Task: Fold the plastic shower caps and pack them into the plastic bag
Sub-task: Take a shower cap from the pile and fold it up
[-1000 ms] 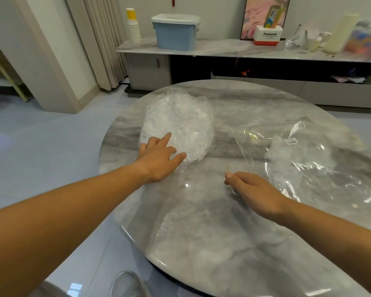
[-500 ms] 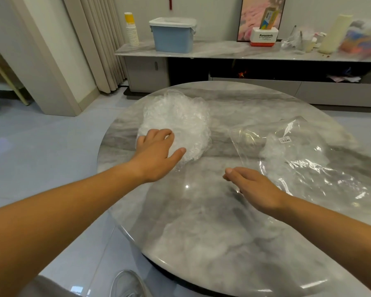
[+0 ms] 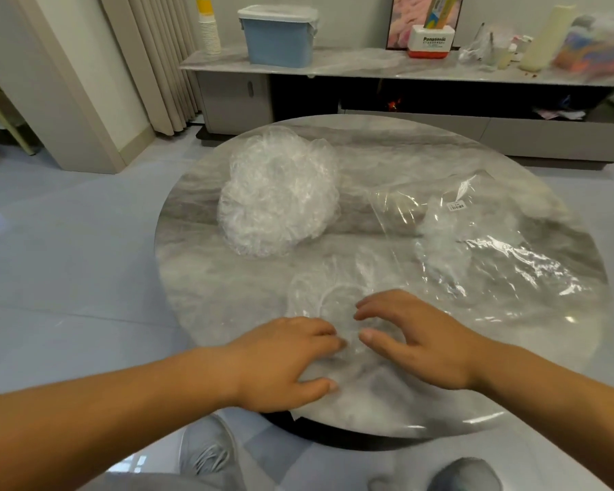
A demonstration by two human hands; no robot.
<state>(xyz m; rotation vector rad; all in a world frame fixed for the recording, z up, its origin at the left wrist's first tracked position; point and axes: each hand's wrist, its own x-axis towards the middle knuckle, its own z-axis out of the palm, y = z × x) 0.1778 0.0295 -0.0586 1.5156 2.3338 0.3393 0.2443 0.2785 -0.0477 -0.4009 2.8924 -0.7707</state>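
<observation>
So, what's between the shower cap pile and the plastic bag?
Nothing: a bare strip of marble table separates the pile from the plastic bag, as the head view shows.

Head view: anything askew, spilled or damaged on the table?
Nothing stands out. The heap of shower caps sits on the table, the plastic bag lies flat beside it, apart, and one loose cap is spread near the front edge under the left hand and right hand. No tears visible.
</observation>
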